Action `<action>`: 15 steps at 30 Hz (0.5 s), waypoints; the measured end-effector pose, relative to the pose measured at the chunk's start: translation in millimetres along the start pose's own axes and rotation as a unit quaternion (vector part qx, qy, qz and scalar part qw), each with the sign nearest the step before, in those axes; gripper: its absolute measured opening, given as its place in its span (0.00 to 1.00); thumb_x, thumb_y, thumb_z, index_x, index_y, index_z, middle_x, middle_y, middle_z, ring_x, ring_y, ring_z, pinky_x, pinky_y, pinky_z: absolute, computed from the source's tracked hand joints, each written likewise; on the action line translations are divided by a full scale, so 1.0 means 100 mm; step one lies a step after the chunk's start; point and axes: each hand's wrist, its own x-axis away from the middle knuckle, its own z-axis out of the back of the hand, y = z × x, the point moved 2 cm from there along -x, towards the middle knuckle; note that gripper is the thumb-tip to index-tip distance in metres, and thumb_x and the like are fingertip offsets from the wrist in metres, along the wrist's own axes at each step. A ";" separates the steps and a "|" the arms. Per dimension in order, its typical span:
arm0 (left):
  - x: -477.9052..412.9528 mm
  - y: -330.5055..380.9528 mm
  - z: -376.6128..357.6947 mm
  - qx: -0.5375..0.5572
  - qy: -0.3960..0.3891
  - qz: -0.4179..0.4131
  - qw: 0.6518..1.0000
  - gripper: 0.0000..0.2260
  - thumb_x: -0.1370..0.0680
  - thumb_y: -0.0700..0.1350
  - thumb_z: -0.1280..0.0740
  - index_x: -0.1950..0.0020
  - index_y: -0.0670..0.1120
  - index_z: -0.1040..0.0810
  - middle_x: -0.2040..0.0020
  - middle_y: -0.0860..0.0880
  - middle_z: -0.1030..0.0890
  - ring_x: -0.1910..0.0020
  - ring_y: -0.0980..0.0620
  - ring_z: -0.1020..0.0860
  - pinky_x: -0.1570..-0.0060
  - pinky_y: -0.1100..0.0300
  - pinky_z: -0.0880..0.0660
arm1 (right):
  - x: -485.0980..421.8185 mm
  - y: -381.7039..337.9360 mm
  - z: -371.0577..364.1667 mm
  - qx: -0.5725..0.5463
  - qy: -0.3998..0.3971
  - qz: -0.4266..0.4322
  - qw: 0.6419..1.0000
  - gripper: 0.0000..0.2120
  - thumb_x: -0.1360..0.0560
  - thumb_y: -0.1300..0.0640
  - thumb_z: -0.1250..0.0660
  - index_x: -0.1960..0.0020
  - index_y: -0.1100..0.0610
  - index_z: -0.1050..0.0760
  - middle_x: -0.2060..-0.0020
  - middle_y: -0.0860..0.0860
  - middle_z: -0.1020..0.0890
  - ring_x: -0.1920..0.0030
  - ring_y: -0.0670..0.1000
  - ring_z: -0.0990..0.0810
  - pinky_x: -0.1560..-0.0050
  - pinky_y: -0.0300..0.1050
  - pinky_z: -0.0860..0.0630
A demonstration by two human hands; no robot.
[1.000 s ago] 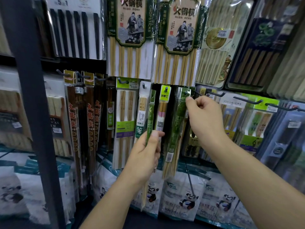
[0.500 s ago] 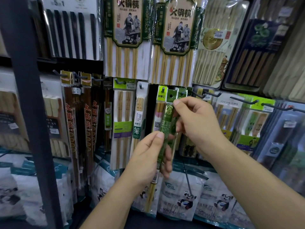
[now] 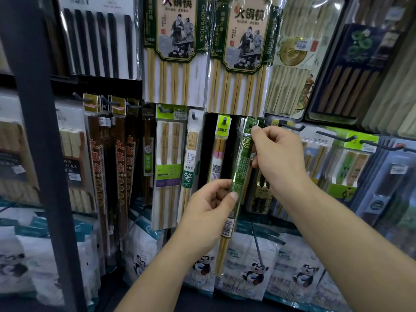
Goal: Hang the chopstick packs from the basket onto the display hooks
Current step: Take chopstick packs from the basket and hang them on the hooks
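Green chopstick pack pinched by 2 hands: left hand mid-pack, right hand at its top. Next, likely threading its hole onto the display hook.

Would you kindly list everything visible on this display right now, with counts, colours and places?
green chopstick pack: one, green sleeve, centre, held in both hands
hot-pot chopstick packs: two, pale bamboo, green-trimmed cards, upper row
black chopstick set: one, upper left
red-brown packs: several, left hooks
display hooks: several, dark, right of centre
panda bags: several, white and teal, bottom row
left hand: grips pack's lower half
right hand: pinches pack's top
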 end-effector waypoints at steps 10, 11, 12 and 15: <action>0.00 -0.01 0.02 0.008 0.001 -0.014 1.000 0.13 0.18 0.40 0.31 0.42 0.58 0.20 0.59 0.56 0.21 0.56 0.58 0.22 0.51 0.65 0.23 | -0.04 0.01 -0.01 0.005 0.016 0.013 1.000 0.19 0.18 0.53 0.35 0.61 0.67 0.27 0.78 0.50 0.28 0.78 0.45 0.28 0.73 0.32 0.28; 0.00 -0.01 0.02 0.008 0.002 -0.015 1.000 0.13 0.18 0.40 0.30 0.42 0.59 0.20 0.59 0.56 0.21 0.55 0.58 0.21 0.50 0.65 0.23 | -0.04 0.01 0.00 0.007 0.018 0.016 1.000 0.19 0.18 0.53 0.35 0.60 0.68 0.27 0.76 0.52 0.28 0.78 0.45 0.28 0.74 0.31 0.29; 0.00 -0.01 0.02 0.006 0.003 -0.016 1.000 0.13 0.18 0.40 0.30 0.41 0.59 0.20 0.59 0.57 0.21 0.55 0.58 0.21 0.50 0.65 0.23 | -0.05 0.00 0.00 0.010 0.020 0.018 1.000 0.19 0.18 0.53 0.35 0.59 0.68 0.27 0.75 0.55 0.28 0.77 0.45 0.29 0.75 0.30 0.30; 0.01 0.00 0.01 -0.004 -0.001 -0.016 1.000 0.13 0.18 0.41 0.30 0.41 0.59 0.21 0.59 0.59 0.20 0.55 0.59 0.21 0.51 0.66 0.23 | -0.05 -0.01 0.01 0.012 0.022 0.020 0.999 0.19 0.18 0.54 0.36 0.60 0.69 0.28 0.72 0.58 0.28 0.77 0.45 0.30 0.75 0.29 0.31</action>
